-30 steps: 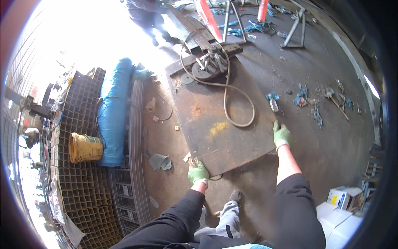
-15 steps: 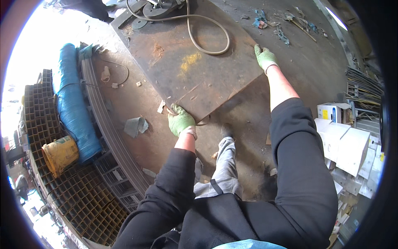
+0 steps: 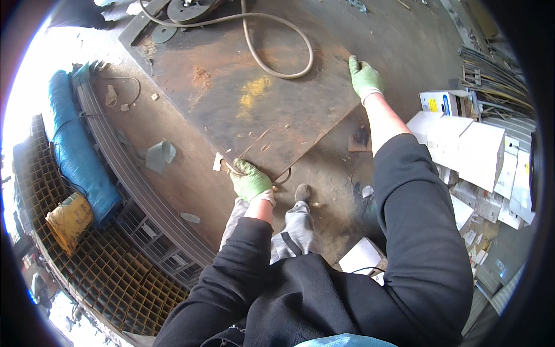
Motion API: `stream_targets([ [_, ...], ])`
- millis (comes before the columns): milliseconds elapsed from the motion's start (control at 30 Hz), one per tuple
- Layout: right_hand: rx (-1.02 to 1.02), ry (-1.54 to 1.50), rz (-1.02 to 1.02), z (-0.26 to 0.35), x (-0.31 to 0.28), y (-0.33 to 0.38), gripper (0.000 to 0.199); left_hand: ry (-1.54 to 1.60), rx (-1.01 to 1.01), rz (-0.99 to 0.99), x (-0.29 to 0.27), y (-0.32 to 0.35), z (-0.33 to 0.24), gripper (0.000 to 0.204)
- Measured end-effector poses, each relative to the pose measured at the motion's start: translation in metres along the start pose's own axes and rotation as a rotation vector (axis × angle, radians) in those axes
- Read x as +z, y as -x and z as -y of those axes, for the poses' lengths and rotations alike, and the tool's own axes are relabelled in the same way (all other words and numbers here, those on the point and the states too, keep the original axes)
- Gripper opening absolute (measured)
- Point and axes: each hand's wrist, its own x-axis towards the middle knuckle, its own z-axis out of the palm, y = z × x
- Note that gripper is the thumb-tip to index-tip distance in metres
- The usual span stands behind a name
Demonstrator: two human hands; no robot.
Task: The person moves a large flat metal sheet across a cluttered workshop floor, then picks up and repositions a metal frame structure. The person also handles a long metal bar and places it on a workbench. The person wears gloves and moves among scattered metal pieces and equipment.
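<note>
A large flat steel plate (image 3: 214, 124), rust-stained with a yellow patch, stretches away from me. My left hand (image 3: 251, 180), in a green glove, is closed on its near corner, beside a thin curved loop. At the right corner, my right hand (image 3: 365, 78), in a matching glove, has its fingers wrapped over the edge with the thumb on top. A beige hose (image 3: 309, 52) lies looped on the plate, close to a dark round disc (image 3: 186, 10) and a smaller greenish disc (image 3: 164, 34) at the far end. What supports the plate underneath is hidden.
On the left are stacked square metal tubes (image 3: 118, 272), a blue wrapped roll (image 3: 81, 147) and a yellow bucket (image 3: 69, 220). White boxes (image 3: 477, 150) and a bundle of rods (image 3: 497, 75) stand on the right. Another white box (image 3: 361, 254) is close behind my right leg.
The floor, boxes and scraps have slid forward and leftward past me, while the plate stays with my hands. My feet have stepped, and a white box has come into view near me.
</note>
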Motion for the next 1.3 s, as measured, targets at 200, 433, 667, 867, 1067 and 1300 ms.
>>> stream_targets([
  [200, 0.006, -0.047, 0.039, -0.066, -0.003, 0.028, 0.078, 0.060, 0.036, -0.005, 0.002, 0.042, 0.048, 0.052],
  [433, -0.056, -0.124, 0.004, -0.118, 0.004, 0.055, 0.081, 0.009, 0.077, -0.010, -0.013, 0.076, 0.063, 0.051],
  [667, -0.032, -0.137, 0.057, -0.148, 0.002, 0.098, 0.081, -0.044, 0.219, -0.001, -0.031, 0.070, 0.090, 0.051],
  [867, 0.014, -0.090, 0.056, -0.170, 0.017, 0.177, 0.083, 0.000, 0.212, 0.067, -0.086, 0.069, 0.122, 0.057],
  [1067, 0.086, -0.099, 0.073, -0.204, 0.036, 0.251, 0.084, -0.068, 0.212, 0.104, -0.124, 0.074, 0.174, 0.059],
  [1300, 0.038, 0.009, -0.002, -0.269, 0.046, 0.296, 0.084, -0.168, 0.156, 0.080, -0.145, 0.135, 0.219, 0.050],
])
